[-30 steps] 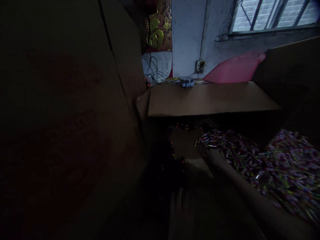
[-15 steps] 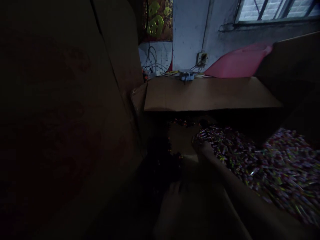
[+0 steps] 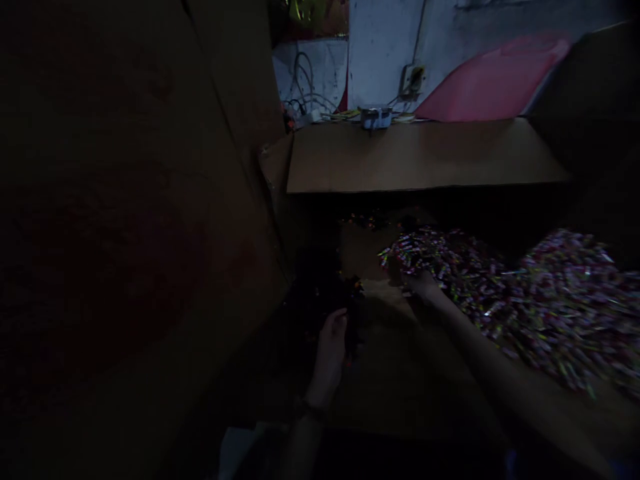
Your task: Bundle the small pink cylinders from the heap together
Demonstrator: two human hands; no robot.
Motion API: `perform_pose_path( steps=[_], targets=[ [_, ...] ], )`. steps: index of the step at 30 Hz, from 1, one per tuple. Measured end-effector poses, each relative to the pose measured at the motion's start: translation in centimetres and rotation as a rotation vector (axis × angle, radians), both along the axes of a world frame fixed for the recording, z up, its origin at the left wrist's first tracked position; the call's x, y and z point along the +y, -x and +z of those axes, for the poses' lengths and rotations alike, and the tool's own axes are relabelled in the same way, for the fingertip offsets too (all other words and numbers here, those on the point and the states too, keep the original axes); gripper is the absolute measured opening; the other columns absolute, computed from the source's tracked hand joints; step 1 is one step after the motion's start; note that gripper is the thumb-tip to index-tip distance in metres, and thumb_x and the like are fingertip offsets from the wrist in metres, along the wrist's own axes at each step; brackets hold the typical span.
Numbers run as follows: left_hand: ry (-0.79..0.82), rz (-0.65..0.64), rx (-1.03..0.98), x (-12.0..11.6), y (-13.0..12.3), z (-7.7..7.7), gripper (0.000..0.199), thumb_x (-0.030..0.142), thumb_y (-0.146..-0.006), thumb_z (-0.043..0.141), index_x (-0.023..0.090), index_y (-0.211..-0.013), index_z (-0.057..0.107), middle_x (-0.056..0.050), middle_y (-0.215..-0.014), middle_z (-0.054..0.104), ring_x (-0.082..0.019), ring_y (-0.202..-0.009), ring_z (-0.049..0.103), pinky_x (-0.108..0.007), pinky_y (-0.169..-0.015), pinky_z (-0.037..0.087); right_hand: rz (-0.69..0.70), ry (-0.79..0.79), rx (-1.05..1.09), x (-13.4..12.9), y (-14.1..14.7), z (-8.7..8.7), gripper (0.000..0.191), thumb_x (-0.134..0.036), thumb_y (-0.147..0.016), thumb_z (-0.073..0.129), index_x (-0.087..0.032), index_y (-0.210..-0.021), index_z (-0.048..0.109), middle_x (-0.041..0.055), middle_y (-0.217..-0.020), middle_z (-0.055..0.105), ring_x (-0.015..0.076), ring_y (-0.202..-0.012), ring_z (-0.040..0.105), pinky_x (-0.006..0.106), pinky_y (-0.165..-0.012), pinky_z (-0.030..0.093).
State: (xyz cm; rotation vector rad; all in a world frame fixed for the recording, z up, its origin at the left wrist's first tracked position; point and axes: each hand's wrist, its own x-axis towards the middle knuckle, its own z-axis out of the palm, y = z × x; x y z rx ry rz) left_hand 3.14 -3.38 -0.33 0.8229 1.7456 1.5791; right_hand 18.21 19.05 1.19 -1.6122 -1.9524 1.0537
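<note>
Inside a dark cardboard box, my right hand point(image 3: 423, 285) reaches to the left end of a heap of small shiny multicoloured pieces point(image 3: 565, 300). Its fingers are lost in shadow against the pieces, so their grip does not show. My left hand point(image 3: 333, 337) is raised beside a dark pile point(image 3: 313, 293) with a few orange specks. Its fingers are curled in with the thumb near them; whatever they hold, if anything, is too dark to make out. A patch of bare brown cardboard point(image 3: 367, 250) shows between the two piles.
A tall cardboard wall point(image 3: 125, 200) stands close on my left. The box's far flap point(image 3: 425, 157) folds out, with a small blue-grey container point(image 3: 376, 118) behind it. A pink sheet or bag point(image 3: 500, 80), a wall socket point(image 3: 413, 80) and loose cables point(image 3: 305, 80) are farther back.
The view has tilted down. My left hand has come up and forward beside the dark pile, its fingers now clearer. My right hand stays at the shiny heap's left end.
</note>
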Motion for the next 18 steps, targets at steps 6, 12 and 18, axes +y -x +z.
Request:
perform_pose_path(
  steps=[6, 12, 18],
  targets=[
    [-0.047, -0.129, -0.283, 0.5, -2.5, -2.0, 0.049, 0.013, -0.068, 0.068, 0.020, -0.115, 0.055, -0.007, -0.110, 0.063, -0.020, -0.102, 0.060, -0.033, -0.089, 0.048, 0.042, 0.262, 0.312, -6.2, -6.4, 1.3, 0.027, -0.035, -0.069, 0.065, -0.015, -0.088, 0.065, 0.0071, -0.081, 0.069, 0.0167, -0.061, 0.061, 0.023, -0.048, 0.045],
    [0.034, -0.314, 0.242, 0.7, -4.2, -1.9, 0.044, 0.002, -0.070, 0.054, 0.019, -0.111, 0.060, -0.007, -0.118, 0.058, -0.021, -0.114, 0.052, -0.039, -0.103, 0.037, 0.169, 0.318, 0.445, -12.0, -8.8, 0.3, 0.039, -0.046, -0.064, 0.072, -0.017, -0.090, 0.066, 0.0038, -0.078, 0.067, 0.0177, -0.071, 0.060, 0.025, -0.060, 0.047],
    [-0.009, -0.525, 0.608, -0.1, -4.9, -2.2, 0.047, 0.004, -0.074, 0.056, 0.021, -0.117, 0.058, -0.006, -0.117, 0.052, -0.018, -0.109, 0.052, -0.033, -0.098, 0.043, 0.232, 0.190, 0.418, -14.1, -7.6, -2.0, 0.033, -0.047, -0.070, 0.071, -0.015, -0.079, 0.066, 0.0029, -0.076, 0.066, 0.0191, -0.074, 0.061, 0.032, -0.070, 0.050]
  ],
)
